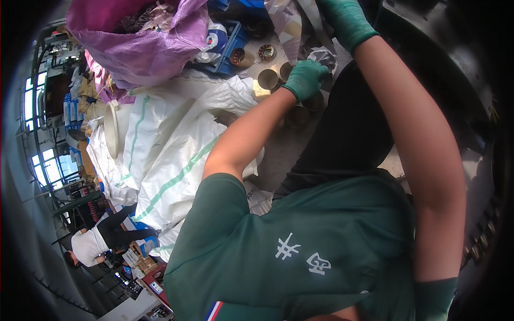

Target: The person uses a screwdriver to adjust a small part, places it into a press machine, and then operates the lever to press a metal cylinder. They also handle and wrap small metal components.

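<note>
"Where's that crumpled sheet (323, 55)?"
"Right at the left hand (306, 80), just beyond its curled, gloved fingers! Whether they grip it, I can't tell."
"And the right hand (348, 24)?"
"Up at the top edge, above and right of the sheet, fingers out of view; open or closed, can't tell."
"What's crowding in?"
"Metal cylinders (267, 79) beside the left hand, partly hidden by it. Further left, a blue crate (231, 49), a purple sack (176, 45), and white sacking (176, 155) beside the left forearm."
</note>
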{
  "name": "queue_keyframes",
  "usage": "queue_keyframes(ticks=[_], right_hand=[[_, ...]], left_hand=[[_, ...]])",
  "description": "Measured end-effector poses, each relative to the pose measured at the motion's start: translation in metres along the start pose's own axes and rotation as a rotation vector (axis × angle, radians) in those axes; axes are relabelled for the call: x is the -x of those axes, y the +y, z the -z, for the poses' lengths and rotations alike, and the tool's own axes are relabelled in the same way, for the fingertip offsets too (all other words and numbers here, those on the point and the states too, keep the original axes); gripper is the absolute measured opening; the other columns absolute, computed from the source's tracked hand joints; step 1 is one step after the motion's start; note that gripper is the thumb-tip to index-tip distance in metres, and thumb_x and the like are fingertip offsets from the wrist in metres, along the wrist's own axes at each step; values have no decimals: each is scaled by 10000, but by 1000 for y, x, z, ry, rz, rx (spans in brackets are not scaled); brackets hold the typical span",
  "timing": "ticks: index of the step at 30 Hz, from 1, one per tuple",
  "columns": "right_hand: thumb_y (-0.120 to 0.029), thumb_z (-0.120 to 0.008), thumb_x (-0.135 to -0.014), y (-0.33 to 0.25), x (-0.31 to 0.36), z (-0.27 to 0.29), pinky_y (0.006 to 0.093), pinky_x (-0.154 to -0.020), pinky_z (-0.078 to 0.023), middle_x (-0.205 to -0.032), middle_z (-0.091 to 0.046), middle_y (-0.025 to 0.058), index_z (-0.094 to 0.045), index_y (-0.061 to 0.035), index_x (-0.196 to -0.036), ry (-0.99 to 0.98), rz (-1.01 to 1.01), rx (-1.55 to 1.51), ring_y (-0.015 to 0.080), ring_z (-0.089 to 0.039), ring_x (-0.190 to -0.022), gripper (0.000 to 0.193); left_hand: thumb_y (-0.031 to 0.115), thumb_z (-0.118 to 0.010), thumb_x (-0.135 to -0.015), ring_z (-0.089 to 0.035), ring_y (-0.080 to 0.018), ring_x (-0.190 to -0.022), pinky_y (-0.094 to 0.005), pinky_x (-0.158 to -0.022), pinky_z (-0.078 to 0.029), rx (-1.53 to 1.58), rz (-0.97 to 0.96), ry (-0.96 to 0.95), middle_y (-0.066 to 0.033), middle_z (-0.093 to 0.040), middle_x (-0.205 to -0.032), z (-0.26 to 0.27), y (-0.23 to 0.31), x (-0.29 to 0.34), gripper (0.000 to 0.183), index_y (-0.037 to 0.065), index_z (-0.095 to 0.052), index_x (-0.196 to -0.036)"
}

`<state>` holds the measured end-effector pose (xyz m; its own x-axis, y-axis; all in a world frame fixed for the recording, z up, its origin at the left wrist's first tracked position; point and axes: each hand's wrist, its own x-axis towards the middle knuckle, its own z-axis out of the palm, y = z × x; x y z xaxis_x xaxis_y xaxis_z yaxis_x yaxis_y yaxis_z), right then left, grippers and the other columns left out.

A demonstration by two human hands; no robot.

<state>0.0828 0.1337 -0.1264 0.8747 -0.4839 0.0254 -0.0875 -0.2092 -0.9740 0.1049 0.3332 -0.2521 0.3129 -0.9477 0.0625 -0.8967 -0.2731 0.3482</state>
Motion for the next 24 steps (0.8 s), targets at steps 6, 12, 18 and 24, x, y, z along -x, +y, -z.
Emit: queue_keyframes(ticks=[6,12,18,24], right_hand=[[-256,-774,-894,-1,1,15,373,-957,-574,-1088,-768,141,-714,-22,-1255,32,20,-81,233,-732,-993,434],[-254,-777,-887,5,6,26,371,-949,-576,-1076,-770,140,-722,-19,-1242,0,28,-210,231,-732,-982,429],[-253,-779,-881,-14,22,-8,369,-941,-578,-1065,-772,139,-730,-16,-1229,-478,34,-378,230,-733,-971,424],[-251,-782,-874,-5,20,-13,368,-933,-580,-1054,-774,138,-738,-13,-1215,-846,-111,-259,228,-733,-960,418]], left_hand=[[225,-692,-838,-735,-304,-932,-428,-808,-555,-328,-94,-21,-92,-763,-955,-70,-19,-27,167,123,-757,-954],[268,-686,-901,-726,-366,-1011,-467,-822,-577,-193,122,-116,-159,-763,-1040,-40,-13,-17,240,84,-759,-1037],[326,-605,-1004,-659,-317,-1183,-454,-977,-562,702,305,428,-174,-668,-1319,30,-80,6,487,40,-578,-1397],[382,-539,-1065,-449,-292,-1470,-423,-1235,-354,-60,-217,275,-139,-464,-1613,98,-60,23,644,92,-377,-1617]])
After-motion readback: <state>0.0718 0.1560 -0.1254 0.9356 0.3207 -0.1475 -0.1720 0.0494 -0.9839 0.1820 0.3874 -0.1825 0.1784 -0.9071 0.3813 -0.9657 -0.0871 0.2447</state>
